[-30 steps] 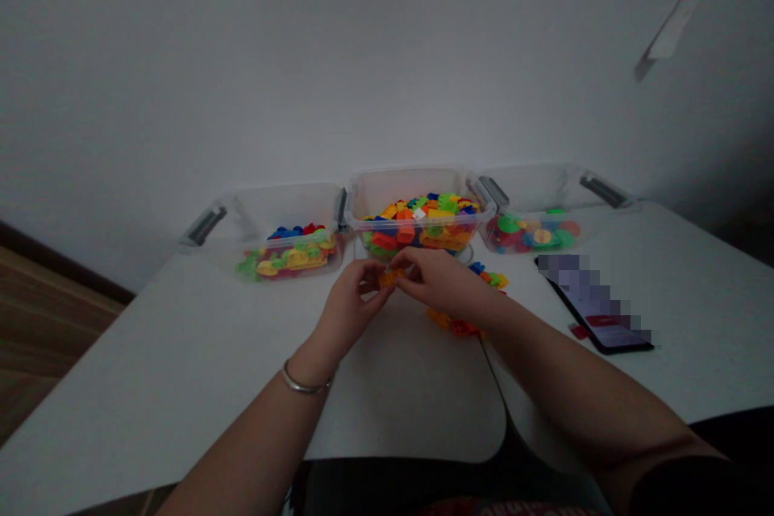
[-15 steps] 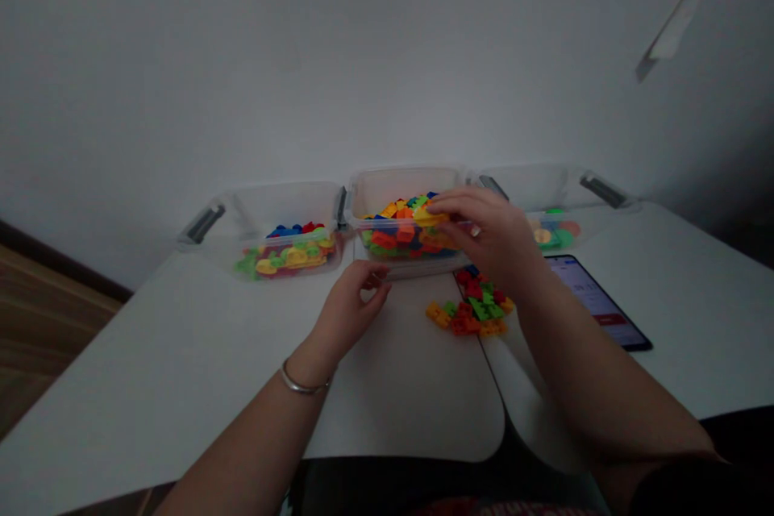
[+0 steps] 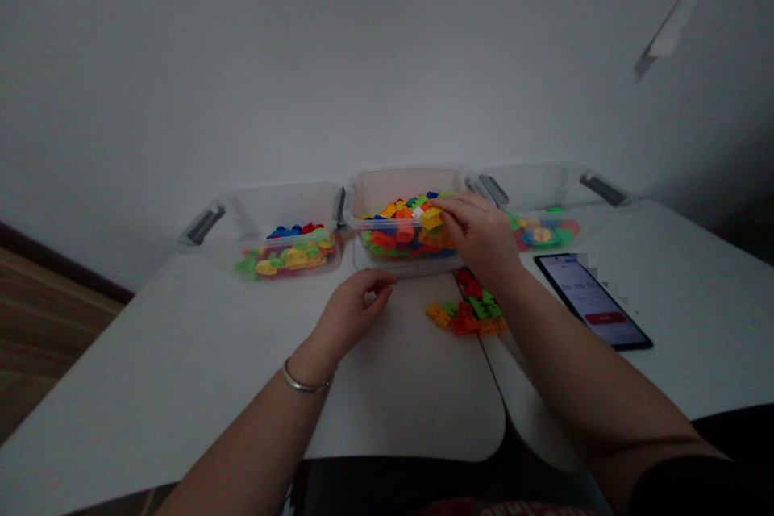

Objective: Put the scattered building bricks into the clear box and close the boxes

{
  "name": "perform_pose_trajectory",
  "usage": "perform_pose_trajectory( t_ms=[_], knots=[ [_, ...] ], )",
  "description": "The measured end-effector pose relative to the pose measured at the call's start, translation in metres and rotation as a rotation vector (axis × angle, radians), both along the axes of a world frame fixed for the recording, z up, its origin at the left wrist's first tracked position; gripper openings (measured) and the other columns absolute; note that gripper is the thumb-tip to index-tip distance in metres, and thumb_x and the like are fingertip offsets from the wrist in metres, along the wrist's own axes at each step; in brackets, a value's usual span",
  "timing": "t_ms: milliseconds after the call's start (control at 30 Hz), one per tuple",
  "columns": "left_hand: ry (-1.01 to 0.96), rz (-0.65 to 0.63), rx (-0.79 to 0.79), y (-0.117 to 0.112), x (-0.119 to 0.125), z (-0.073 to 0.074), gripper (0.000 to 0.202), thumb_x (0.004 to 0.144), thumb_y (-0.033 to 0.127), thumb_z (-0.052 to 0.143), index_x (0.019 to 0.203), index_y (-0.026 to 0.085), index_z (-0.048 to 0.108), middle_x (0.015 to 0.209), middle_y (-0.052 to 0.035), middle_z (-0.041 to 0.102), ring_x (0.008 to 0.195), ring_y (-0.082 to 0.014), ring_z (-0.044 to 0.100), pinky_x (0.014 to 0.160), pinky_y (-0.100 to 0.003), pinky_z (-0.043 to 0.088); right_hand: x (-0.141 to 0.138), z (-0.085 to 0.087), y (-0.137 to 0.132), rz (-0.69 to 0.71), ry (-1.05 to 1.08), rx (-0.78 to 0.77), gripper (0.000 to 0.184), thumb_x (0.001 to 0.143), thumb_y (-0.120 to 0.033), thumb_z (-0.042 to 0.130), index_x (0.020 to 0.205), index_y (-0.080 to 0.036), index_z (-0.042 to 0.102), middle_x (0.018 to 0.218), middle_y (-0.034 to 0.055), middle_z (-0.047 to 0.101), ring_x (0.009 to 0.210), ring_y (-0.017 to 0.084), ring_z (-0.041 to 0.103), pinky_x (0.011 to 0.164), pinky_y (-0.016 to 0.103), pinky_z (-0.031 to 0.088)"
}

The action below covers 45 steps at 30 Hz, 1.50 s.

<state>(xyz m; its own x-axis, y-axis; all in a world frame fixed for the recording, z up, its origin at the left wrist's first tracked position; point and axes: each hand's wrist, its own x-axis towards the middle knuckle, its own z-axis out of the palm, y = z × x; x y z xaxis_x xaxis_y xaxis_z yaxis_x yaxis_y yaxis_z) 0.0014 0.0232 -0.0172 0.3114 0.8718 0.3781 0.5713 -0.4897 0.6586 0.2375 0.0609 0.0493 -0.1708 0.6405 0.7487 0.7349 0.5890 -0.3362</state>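
My right hand [image 3: 484,238] is at the front right of the middle clear plastic box [image 3: 411,264], its thumb and fingers closed on a yellow toy block [image 3: 431,218]. Inside that box lies a heap of coloured blocks [image 3: 387,238]. My left hand [image 3: 354,308] hovers or rests at the table just in front of the box; I cannot tell which. Its fingers are loosely curled, thumb and forefinger slightly apart, with nothing seen between them. A pile of red, green and orange blocks [image 3: 465,326] lies on the table below my right hand, partly covered by my right wrist.
To the left stands a clear box [image 3: 284,205] with yellow, green, blue and red pieces. Another clear box [image 3: 532,181] at the right holds round coloured pieces [image 3: 543,235]. A phone [image 3: 596,302] lies on the white table [image 3: 242,363], right of my forearm. A wall rises behind.
My right hand has shifted slightly left and down, and the yellow block has turned in its fingers. My left hand has moved slightly, its thumb and forefinger closer together.
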Motion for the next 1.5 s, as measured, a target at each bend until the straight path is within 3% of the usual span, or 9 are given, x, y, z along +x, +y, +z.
perform_pose_trajectory(
  t_ms=[167,300,433,600,933,1067,1200,1333,1500],
  knots=[
    [0.007,-0.007,0.003,0.000,0.000,-0.001,0.017,0.088,0.020,0.058,0.099,0.020,0.070,0.089,-0.0044,0.073,0.081,-0.0189,0.068,0.075,-0.033,0.056,0.009,0.000,0.009,-0.207,0.077,-0.080,0.017,0.087,-0.019,0.057,0.094,-0.019,0.072,0.090,0.0081,0.075,0.081,0.023,0.070,0.077,0.036,0.054],
    [0.014,-0.006,-0.004,0.000,0.001,-0.001,0.017,0.087,0.019,0.057,0.098,0.021,0.070,0.090,-0.0041,0.073,0.081,-0.0187,0.068,0.073,-0.032,0.056,0.010,0.001,0.009,-0.178,0.035,-0.034,0.018,0.088,-0.018,0.054,0.089,-0.021,0.073,0.093,0.0079,0.075,0.089,0.024,0.068,0.084,0.038,0.052],
    [0.005,-0.002,-0.018,0.000,0.001,-0.001,0.018,0.087,0.019,0.056,0.098,0.022,0.070,0.090,-0.0039,0.073,0.081,-0.0185,0.068,0.071,-0.031,0.056,0.005,0.001,0.004,-0.142,-0.093,-0.034,0.029,0.094,-0.024,0.049,0.105,-0.018,0.075,0.104,0.0115,0.076,0.099,0.027,0.067,0.092,0.042,0.050],
    [0.014,-0.014,0.004,0.000,0.002,0.000,0.018,0.087,0.018,0.055,0.096,0.022,0.071,0.091,-0.0044,0.074,0.082,-0.0187,0.068,0.076,-0.033,0.056,-0.006,-0.001,-0.002,-0.093,-0.265,-0.063,0.044,0.097,-0.031,0.048,0.131,-0.010,0.065,0.119,0.0173,0.072,0.111,0.032,0.062,0.101,0.049,0.044],
    [0.032,-0.044,0.003,0.000,0.003,0.002,0.018,0.087,0.018,0.056,0.096,0.022,0.071,0.090,-0.0045,0.072,0.083,-0.0189,0.068,0.075,-0.032,0.055,-0.010,0.000,-0.006,-0.019,-0.366,-0.098,0.061,0.090,-0.028,0.059,0.146,-0.008,0.049,0.143,0.0189,0.059,0.125,0.036,0.058,0.106,0.052,0.041],
    [0.029,-0.046,-0.014,0.001,0.002,0.000,0.019,0.087,0.019,0.056,0.097,0.022,0.071,0.091,-0.0053,0.073,0.084,-0.0194,0.068,0.075,-0.033,0.056,-0.003,0.003,-0.004,0.064,-0.301,-0.119,0.064,0.088,-0.026,0.061,0.148,-0.010,0.046,0.147,0.0191,0.055,0.133,0.034,0.053,0.110,0.052,0.040],
    [0.041,-0.060,-0.018,0.001,0.000,0.000,0.019,0.088,0.020,0.055,0.098,0.022,0.071,0.092,-0.0055,0.073,0.083,-0.0190,0.068,0.075,-0.033,0.056,0.006,0.008,-0.001,0.151,-0.181,-0.095,0.057,0.088,-0.024,0.058,0.144,-0.015,0.051,0.143,0.0151,0.060,0.133,0.029,0.053,0.113,0.050,0.039],
    [0.049,-0.068,-0.012,0.000,0.000,0.000,0.019,0.088,0.020,0.055,0.098,0.022,0.071,0.090,-0.0053,0.072,0.081,-0.0189,0.068,0.074,-0.033,0.056,0.011,0.017,-0.006,0.125,-0.175,-0.065,0.042,0.088,-0.024,0.059,0.129,-0.020,0.063,0.130,0.0117,0.068,0.123,0.030,0.059,0.108,0.051,0.042],
    [0.052,-0.059,-0.021,0.001,0.000,-0.003,0.019,0.088,0.019,0.056,0.099,0.021,0.072,0.091,-0.0058,0.073,0.083,-0.0200,0.069,0.077,-0.035,0.056,0.009,0.033,-0.024,0.136,-0.212,-0.112,0.017,0.088,-0.023,0.061,0.101,-0.020,0.073,0.101,0.0087,0.075,0.098,0.026,0.067,0.089,0.041,0.050]
  ],
)
